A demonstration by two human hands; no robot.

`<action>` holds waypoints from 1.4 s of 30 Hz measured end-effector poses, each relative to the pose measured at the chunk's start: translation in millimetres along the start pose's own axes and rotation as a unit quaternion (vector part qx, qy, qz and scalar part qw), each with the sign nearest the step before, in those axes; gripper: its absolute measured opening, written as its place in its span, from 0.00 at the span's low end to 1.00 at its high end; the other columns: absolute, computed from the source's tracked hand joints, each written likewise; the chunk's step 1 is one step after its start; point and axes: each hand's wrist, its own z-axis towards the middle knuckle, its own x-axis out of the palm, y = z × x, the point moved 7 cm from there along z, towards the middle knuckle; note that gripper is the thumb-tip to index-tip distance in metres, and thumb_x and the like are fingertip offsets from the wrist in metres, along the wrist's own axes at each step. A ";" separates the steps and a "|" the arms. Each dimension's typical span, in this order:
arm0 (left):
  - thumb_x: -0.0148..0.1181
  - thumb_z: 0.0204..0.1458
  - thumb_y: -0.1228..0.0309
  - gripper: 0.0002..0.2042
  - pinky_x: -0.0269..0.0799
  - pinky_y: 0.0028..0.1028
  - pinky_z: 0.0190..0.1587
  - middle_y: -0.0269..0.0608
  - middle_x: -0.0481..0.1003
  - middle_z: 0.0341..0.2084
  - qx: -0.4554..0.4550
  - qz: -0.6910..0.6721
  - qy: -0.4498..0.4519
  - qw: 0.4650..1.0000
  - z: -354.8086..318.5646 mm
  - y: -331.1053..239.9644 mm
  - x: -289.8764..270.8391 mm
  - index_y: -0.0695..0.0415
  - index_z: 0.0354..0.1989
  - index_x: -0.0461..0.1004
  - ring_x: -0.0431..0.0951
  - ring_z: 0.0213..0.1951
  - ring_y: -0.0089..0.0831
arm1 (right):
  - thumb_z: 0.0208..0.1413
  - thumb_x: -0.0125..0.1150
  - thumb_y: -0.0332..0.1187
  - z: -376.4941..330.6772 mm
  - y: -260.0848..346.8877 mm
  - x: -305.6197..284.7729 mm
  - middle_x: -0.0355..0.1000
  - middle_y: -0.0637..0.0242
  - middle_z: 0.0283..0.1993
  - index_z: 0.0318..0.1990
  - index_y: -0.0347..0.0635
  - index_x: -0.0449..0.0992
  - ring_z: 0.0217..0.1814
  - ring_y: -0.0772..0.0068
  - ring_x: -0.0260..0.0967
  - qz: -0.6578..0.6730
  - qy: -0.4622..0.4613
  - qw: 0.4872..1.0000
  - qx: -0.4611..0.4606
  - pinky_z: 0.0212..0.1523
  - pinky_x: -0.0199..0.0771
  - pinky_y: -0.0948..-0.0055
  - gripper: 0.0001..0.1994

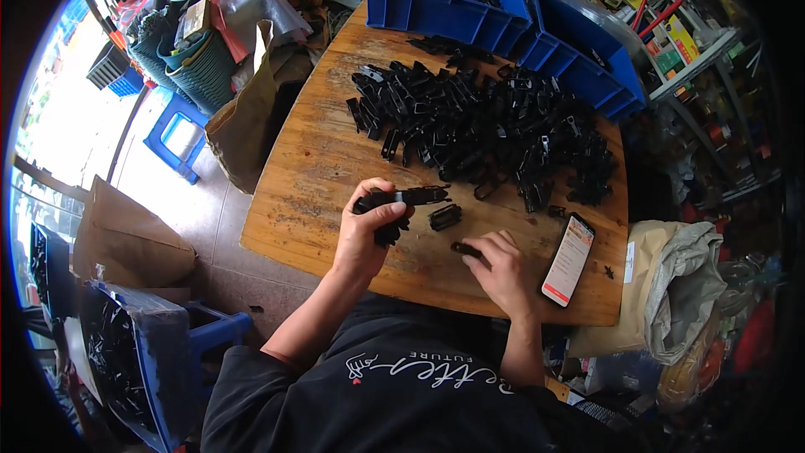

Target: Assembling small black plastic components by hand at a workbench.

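Note:
My left hand (369,231) is closed around a bunch of black plastic clip-like pieces (423,195), some sticking out past the thumb. Between the thumb and fingers of my right hand (501,271) is one small black clip-like piece (464,249), just above the table. A single ribbed black piece (445,217) lies on the wood between my two hands. Beyond them spreads a large heap of similar black pieces (478,118). Their exact kind is too small to tell.
Two blue plastic bins (444,5) stand at the table's far edge. A lit phone (569,260) lies right of my right hand on the wooden table (293,193). Paper sacks (126,235) stand left of it, and another bag (671,285) stands at right.

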 end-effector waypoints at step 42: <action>0.58 0.40 0.84 0.18 0.66 0.20 0.37 0.33 0.67 0.32 -0.088 -0.007 0.054 0.995 -11.7 22.6 17.9 0.56 0.41 0.67 0.69 0.35 0.23 | 0.54 0.59 0.34 10.2 19.8 21.6 0.71 0.70 0.33 0.43 0.33 0.70 0.33 0.83 0.67 0.363 -0.033 0.929 0.063 0.36 0.68 0.81 0.14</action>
